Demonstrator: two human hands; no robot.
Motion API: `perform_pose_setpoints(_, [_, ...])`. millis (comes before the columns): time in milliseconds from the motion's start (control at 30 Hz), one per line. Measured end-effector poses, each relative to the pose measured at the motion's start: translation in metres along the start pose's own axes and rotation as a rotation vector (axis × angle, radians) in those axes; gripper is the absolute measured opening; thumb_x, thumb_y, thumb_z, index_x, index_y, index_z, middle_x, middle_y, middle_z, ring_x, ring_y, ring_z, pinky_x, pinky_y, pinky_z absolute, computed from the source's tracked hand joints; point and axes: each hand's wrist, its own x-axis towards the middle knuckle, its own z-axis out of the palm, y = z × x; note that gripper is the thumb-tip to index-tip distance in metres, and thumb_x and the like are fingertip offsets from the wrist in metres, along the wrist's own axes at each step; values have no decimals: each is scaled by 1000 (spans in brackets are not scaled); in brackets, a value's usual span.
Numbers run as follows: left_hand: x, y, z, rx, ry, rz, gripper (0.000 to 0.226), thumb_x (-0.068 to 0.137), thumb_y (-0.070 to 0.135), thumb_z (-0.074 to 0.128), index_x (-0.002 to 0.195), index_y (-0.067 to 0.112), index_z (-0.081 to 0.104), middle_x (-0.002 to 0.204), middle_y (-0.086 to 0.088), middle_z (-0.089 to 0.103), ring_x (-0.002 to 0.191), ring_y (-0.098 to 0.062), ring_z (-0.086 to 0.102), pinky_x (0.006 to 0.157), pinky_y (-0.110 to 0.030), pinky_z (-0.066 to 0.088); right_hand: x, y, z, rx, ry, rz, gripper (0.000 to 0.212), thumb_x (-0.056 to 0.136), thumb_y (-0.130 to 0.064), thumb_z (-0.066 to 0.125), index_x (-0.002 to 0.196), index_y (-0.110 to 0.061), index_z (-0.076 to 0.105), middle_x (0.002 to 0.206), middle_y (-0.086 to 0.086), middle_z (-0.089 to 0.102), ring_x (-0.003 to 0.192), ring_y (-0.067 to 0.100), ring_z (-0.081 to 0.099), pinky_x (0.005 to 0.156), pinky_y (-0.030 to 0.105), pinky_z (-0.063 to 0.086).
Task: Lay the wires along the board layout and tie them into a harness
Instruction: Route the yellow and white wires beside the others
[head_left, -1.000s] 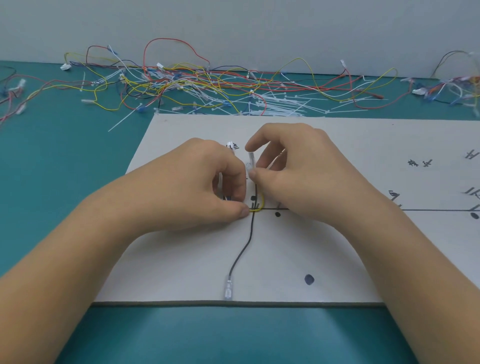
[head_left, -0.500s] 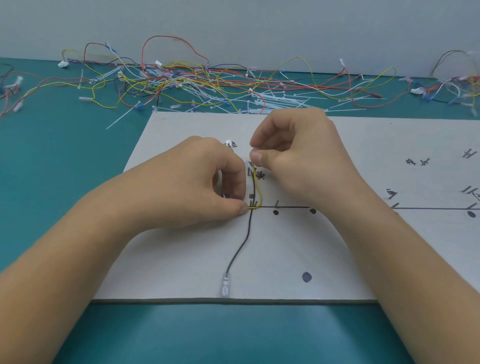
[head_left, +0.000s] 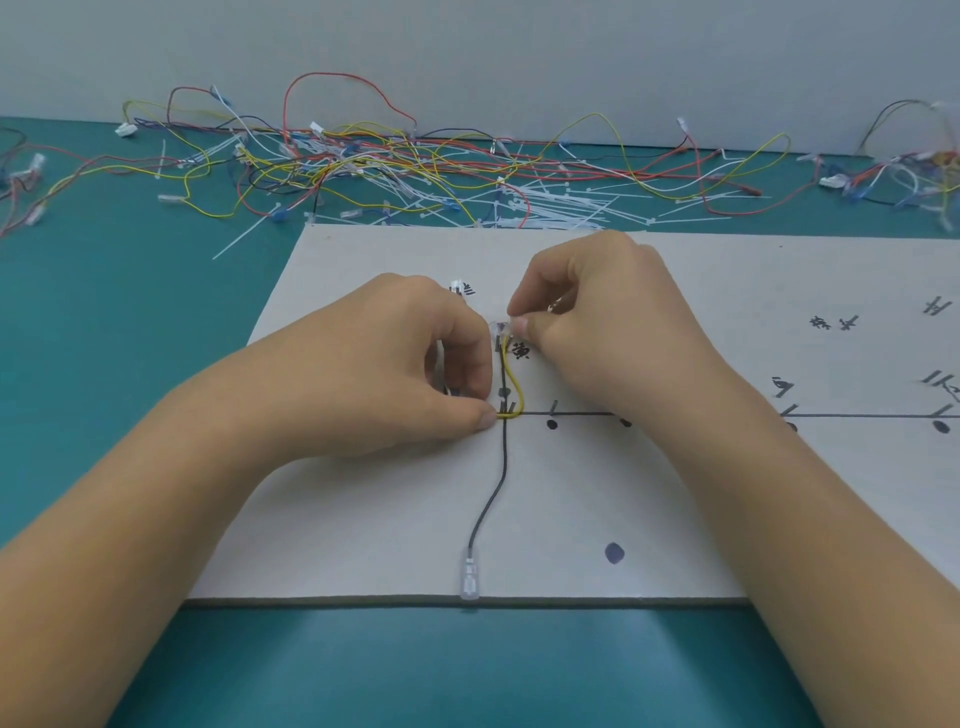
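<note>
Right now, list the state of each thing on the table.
Left hand: presses yellow wire at the line crossing.
Right hand: pinches yellow wire's clear end.
Yellow wire: bent in a loop between both hands.
Black wire: lies along the drawn line.
Board: lying flat.
Loose wires: tangled behind board.

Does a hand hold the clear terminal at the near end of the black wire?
No, the clear terminal lies free at the near edge of the board, apart from the left hand and right hand.

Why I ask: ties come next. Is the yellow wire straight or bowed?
Bowed: yellow wire arcs right of the black wire, between left hand and right hand.
</note>
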Motion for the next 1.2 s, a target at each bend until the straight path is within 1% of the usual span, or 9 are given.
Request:
perform_pose_setpoints(67, [0,0,0,-4,-2,-4,12,75,38,82,73,33,71,79,18,65,65,-7,59,56,-18,45,-1,-2,0,-55,-23,-7,11,81,-16,79,80,-27,80,58,-17,55,61,-4,52,48,6,34])
perform_pose_setpoints(200, [-1,0,-1,-3,-7,-4,13,73,41,82,75,33,72,80,18,65,67,-7,59,56,-18,44,-4,-4,0,-54,-55,-44,16,81,-12,77,81,-28,80,59,-18,55,59,-6,52,50,0,35])
perform_pose_setpoints(333, [-2,0,-2,-2,-10,2,14,72,45,81,76,34,73,81,18,66,69,-5,60,57,-17,44,-8,-6,-1,-71,-68,-64,25,82,-7,69,87,-29,80,67,-21,56,66,-6,53,50,0,37])
perform_pose_setpoints(467, [-3,0,-1,5,-19,29,15,74,45,83,77,35,73,81,16,66,70,-6,60,59,-20,45,-10,-9,-2,-2,-57,-88,38,75,3,59,92,-26,77,84,-15,69,77,0,65,64,4,44])
perform_pose_setpoints(533, [-3,0,-1,6,-21,36,15,71,48,79,77,35,72,82,17,65,70,-6,60,60,-21,45,-10,-9,-1,15,-54,-84,40,74,3,57,94,-27,76,91,-13,71,79,0,66,64,4,44])
perform_pose_setpoints(733, [-4,1,-2,-3,-14,42,20,67,52,75,78,36,73,84,16,67,72,-10,61,60,-22,46,-12,-10,-2,29,-52,-96,41,76,2,56,96,-29,75,97,-14,71,80,-3,65,63,2,43])
perform_pose_setpoints(933, [-5,-1,-8,-34,36,42,20,66,51,77,78,36,73,83,14,66,71,-13,61,59,-24,44,-13,-11,-6,72,-38,-77,38,77,-1,59,97,-29,73,98,-14,68,84,4,67,68,12,50])
perform_pose_setpoints(1133, [-7,-13,-22,-74,86,29,12,77,42,82,84,34,75,80,21,66,61,-9,57,53,-12,40,-16,-11,-16,69,-24,-86,34,77,-4,59,96,-30,73,97,-15,68,86,2,65,68,10,49])
perform_pose_setpoints(1200, [-9,-18,-29,-111,45,-1,18,76,44,80,91,39,74,81,16,69,61,-9,56,55,-20,47,-18,-11,-20,58,-43,-99,34,77,-5,59,94,-30,73,95,-16,68,85,1,64,68,10,48])
